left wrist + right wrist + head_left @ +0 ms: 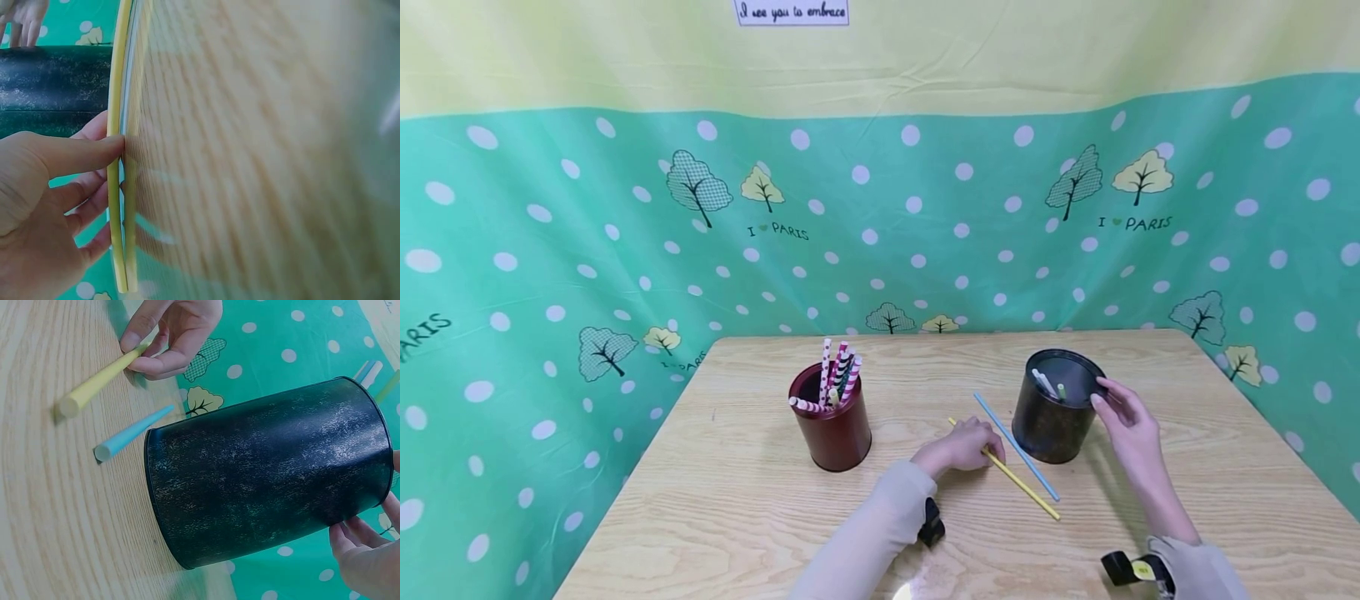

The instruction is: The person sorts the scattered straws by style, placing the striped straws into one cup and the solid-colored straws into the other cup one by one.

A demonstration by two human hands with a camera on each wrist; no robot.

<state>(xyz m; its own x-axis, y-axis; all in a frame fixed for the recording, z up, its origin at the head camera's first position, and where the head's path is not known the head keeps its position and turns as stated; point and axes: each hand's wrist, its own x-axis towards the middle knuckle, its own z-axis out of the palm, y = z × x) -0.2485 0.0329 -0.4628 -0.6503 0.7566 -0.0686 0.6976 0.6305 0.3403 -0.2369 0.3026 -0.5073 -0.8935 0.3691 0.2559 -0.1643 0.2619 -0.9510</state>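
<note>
A yellow straw [1022, 485] lies slantwise just above or on the wooden table. My left hand [968, 443] pinches it between thumb and fingers near its far end. Beside it on the table is a blue straw [1017, 446], which nothing holds. To the right stands a black can [1051, 425] with a white straw, a blue one and a green one [1061, 390] inside. My right hand [1131, 425] holds the can at its right side, near the rim, with thumb and fingertips. In the right wrist view the yellow straw [94, 387] points towards the camera.
On the left of the table [715, 500] stands a dark red can [835, 437] holding several patterned paper straws [842, 371]. A green and yellow cloth [917, 208] with dots and trees hangs behind the table. Black straps with small cameras sit on both wrists.
</note>
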